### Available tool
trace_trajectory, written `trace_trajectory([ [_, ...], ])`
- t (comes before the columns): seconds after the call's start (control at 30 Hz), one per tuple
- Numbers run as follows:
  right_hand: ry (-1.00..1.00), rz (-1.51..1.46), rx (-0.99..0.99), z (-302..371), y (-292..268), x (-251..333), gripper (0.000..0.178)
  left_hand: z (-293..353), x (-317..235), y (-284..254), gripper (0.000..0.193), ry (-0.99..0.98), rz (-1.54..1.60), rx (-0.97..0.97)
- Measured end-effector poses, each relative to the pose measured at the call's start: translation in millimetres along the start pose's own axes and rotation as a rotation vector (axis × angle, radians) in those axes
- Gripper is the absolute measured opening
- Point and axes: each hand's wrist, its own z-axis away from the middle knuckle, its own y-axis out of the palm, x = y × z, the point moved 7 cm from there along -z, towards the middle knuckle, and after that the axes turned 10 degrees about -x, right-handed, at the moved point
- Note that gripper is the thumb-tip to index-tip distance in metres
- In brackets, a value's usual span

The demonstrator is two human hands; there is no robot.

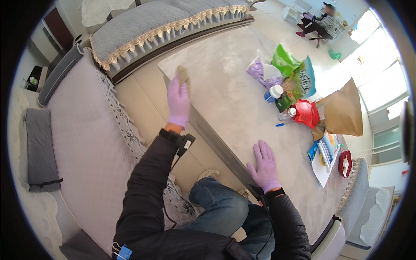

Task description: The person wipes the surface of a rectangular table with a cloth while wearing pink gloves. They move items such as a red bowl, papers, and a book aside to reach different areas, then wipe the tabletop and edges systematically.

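My left hand (178,100), in a purple glove, is closed around a crumpled olive-brown cloth (183,74). It is at the left edge of the grey stone-patterned table (221,86); whether the cloth touches the tabletop, I cannot tell. The gloved fingers hide part of the cloth. Resting flat near the table's close edge is my right hand (264,168), also in a purple glove. Its fingers are stretched out and it holds nothing.
Toward the right of the table stand a purple tissue pack (264,74), a green bag (286,60), a white-lidded bottle (273,93), a red bag (306,113) and a brown paper bag (344,110). Sofas (82,125) flank the left and far sides. A person (326,24) sits far right.
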Motion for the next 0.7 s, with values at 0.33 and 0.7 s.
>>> trace_trajectory([
  [0.33,-0.043,-0.1,-0.126,3,-18,0,0.074,69,-53,89,0.054,0.416,-0.559,0.708],
  [0.7,0.418,-0.519,-0.444,19,-36,-40,0.075,222,-132,118,0.063,-0.338,0.341,0.851],
])
